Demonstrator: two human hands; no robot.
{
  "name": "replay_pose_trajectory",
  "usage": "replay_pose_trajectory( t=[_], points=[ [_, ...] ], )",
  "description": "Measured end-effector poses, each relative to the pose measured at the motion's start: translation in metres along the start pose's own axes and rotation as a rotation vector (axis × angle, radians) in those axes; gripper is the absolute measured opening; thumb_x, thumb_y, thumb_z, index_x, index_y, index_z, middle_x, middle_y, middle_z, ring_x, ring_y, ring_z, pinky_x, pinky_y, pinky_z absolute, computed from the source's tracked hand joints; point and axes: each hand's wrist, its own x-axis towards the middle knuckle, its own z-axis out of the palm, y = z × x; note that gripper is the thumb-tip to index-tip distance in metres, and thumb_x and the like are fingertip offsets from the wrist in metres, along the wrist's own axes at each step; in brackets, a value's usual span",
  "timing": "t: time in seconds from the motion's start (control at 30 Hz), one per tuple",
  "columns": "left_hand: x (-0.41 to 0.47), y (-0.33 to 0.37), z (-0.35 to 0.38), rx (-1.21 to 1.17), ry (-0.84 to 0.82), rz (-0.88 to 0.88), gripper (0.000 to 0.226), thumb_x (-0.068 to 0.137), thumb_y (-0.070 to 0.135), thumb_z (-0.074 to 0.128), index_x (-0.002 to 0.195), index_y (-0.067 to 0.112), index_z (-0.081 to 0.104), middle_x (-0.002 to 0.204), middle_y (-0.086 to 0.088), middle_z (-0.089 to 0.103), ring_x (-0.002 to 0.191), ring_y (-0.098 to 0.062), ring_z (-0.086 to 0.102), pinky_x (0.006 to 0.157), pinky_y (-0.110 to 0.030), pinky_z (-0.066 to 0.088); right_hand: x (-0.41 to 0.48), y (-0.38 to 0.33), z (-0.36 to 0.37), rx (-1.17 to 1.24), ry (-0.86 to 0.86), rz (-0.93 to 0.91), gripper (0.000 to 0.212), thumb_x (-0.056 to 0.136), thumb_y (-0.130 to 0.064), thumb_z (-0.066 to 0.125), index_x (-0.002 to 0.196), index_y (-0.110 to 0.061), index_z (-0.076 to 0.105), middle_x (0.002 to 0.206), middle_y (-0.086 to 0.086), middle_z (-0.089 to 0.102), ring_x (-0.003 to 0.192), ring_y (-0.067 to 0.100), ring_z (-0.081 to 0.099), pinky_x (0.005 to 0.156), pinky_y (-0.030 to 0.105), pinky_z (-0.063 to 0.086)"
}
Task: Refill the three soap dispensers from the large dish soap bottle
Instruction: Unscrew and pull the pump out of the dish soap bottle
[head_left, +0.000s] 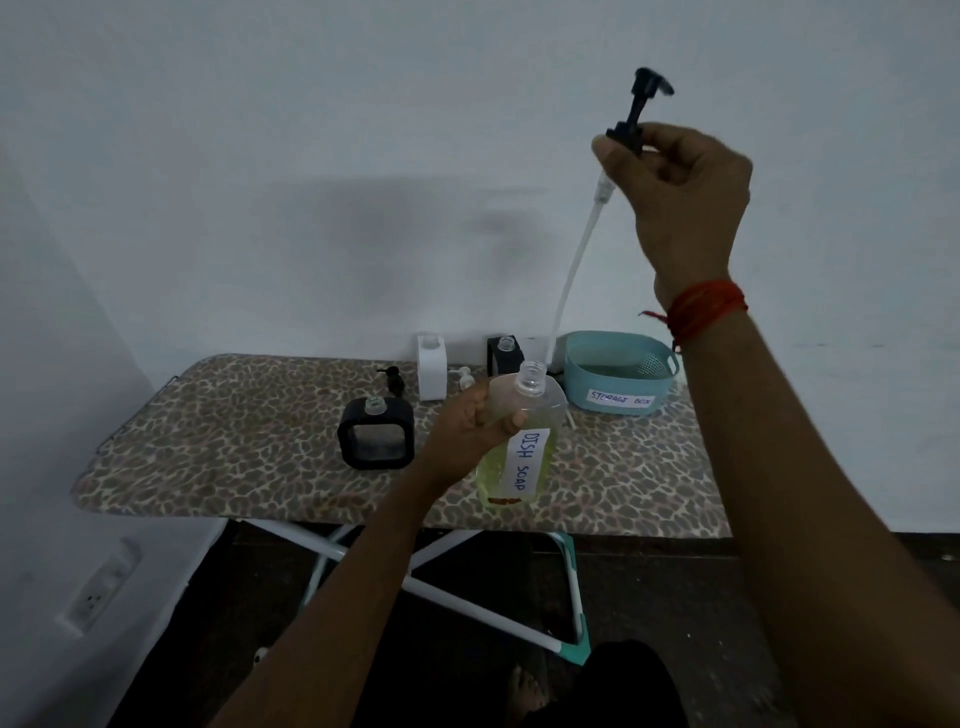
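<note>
My left hand (475, 415) grips the large clear dish soap bottle (519, 452), which holds yellow-green liquid and has a "DISH SOAP" label. Its neck is uncapped. My right hand (685, 208) holds the bottle's black pump head (631, 111) high above, and its long white tube (571, 270) hangs down with the tip just beside the bottle's neck. Three dispensers stand capless on the table: a black square one (376, 434) at the front, a white one (432, 366) and another black one (505, 353) at the back.
The leopard-print ironing board (234, 457) serves as the table, against a white wall. A teal basket (618, 371) labelled "STORAGE BOX" sits at the back right. A loose black pump (394, 379) and a white pump (466, 378) lie near the dispensers.
</note>
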Motion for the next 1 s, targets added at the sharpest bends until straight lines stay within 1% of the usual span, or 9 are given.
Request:
replay_pose_trajectory(
  t=[0.1, 0.27, 0.37, 0.47, 0.53, 0.6, 0.67, 0.8, 1.0],
  points=[
    [0.003, -0.003, 0.0, 0.03, 0.015, 0.011, 0.031, 0.096, 0.015, 0.065, 0.126, 0.016, 0.061, 0.113, 0.011, 0.073, 0.104, -0.003, 0.07, 0.083, -0.019, 0.055, 0.025, 0.01, -0.002, -0.092, -0.019, -0.007, 0.027, 0.07, -0.046, 0.087, 0.089, -0.029, 0.08, 0.075, -0.004, 0.077, 0.069, 0.005, 0.068, 0.082, 0.032, 0.059],
    [0.009, -0.015, -0.003, 0.019, 0.051, 0.012, 0.05, 0.093, 0.032, 0.066, 0.136, 0.008, 0.056, 0.126, -0.01, 0.069, 0.115, -0.02, 0.068, 0.095, -0.036, 0.056, 0.042, 0.08, -0.001, -0.445, -0.186, 0.138, 0.041, 0.075, -0.045, 0.085, 0.102, -0.015, 0.08, 0.087, 0.0, 0.074, 0.073, 0.003, 0.062, 0.065, 0.008, 0.047],
    [0.015, -0.025, -0.004, -0.013, 0.059, -0.018, 0.045, 0.096, 0.02, 0.064, 0.137, 0.003, 0.054, 0.129, -0.017, 0.066, 0.119, -0.028, 0.065, 0.099, -0.042, 0.055, 0.016, 0.138, -0.003, -0.626, -0.472, 0.287, 0.041, 0.078, -0.038, 0.084, 0.11, -0.013, 0.078, 0.098, 0.006, 0.077, 0.085, 0.015, 0.069, 0.08, 0.02, 0.054],
    [0.019, -0.036, -0.006, -0.047, 0.078, -0.046, 0.039, 0.099, 0.007, 0.058, 0.138, 0.002, 0.053, 0.132, -0.016, 0.064, 0.119, -0.022, 0.064, 0.099, -0.036, 0.053, -0.019, 0.188, -0.006, -0.817, -0.862, 0.303, 0.035, 0.083, -0.031, 0.082, 0.114, -0.016, 0.077, 0.109, 0.005, 0.076, 0.098, 0.018, 0.069, 0.088, 0.021, 0.046],
    [0.022, -0.04, -0.005, -0.065, 0.082, -0.056, 0.042, 0.098, 0.01, 0.058, 0.139, 0.001, 0.052, 0.133, -0.017, 0.064, 0.122, -0.027, 0.063, 0.101, -0.039, 0.053, -0.037, 0.214, -0.009, -0.919, -1.069, 0.29, 0.033, 0.085, -0.029, 0.08, 0.116, -0.018, 0.077, 0.114, 0.005, 0.075, 0.105, 0.023, 0.068, 0.091, 0.024, 0.044],
    [0.024, -0.044, -0.004, -0.083, 0.082, -0.068, 0.046, 0.098, 0.017, 0.059, 0.14, 0.001, 0.051, 0.135, -0.018, 0.063, 0.125, -0.031, 0.061, 0.105, -0.045, 0.051, -0.049, 0.236, -0.013, -0.978, -1.185, 0.298, 0.033, 0.088, -0.029, 0.077, 0.118, -0.016, 0.076, 0.118, 0.007, 0.073, 0.108, 0.025, 0.066, 0.096, 0.031, 0.047],
    [0.026, -0.047, -0.003, -0.094, 0.086, -0.078, 0.047, 0.098, 0.022, 0.06, 0.14, 0.003, 0.051, 0.136, -0.016, 0.062, 0.127, -0.029, 0.06, 0.107, -0.048, 0.049, -0.055, 0.254, -0.019, -1.051, -1.247, 0.287, 0.032, 0.091, -0.03, 0.073, 0.12, -0.016, 0.074, 0.118, 0.009, 0.073, 0.109, 0.027, 0.066, 0.097, 0.035, 0.048],
    [0.03, -0.051, 0.0, -0.084, 0.097, -0.094, 0.05, 0.096, 0.028, 0.06, 0.14, 0.005, 0.052, 0.135, -0.012, 0.064, 0.126, -0.026, 0.061, 0.106, -0.046, 0.05, -0.06, 0.28, -0.035, -1.137, -1.255, 0.272, 0.029, 0.094, -0.027, 0.068, 0.12, -0.015, 0.074, 0.116, 0.011, 0.073, 0.107, 0.028, 0.065, 0.089, 0.031, 0.045],
    [0.034, -0.056, 0.004, -0.074, 0.102, -0.099, 0.046, 0.097, 0.022, 0.057, 0.138, 0.001, 0.053, 0.134, -0.016, 0.064, 0.125, -0.029, 0.061, 0.104, -0.042, 0.051, -0.069, 0.304, -0.052, -1.232, -1.251, 0.29, 0.031, 0.096, -0.028, 0.064, 0.125, -0.018, 0.07, 0.121, 0.011, 0.068, 0.109, 0.029, 0.062, 0.096, 0.038, 0.05]
  ],
)
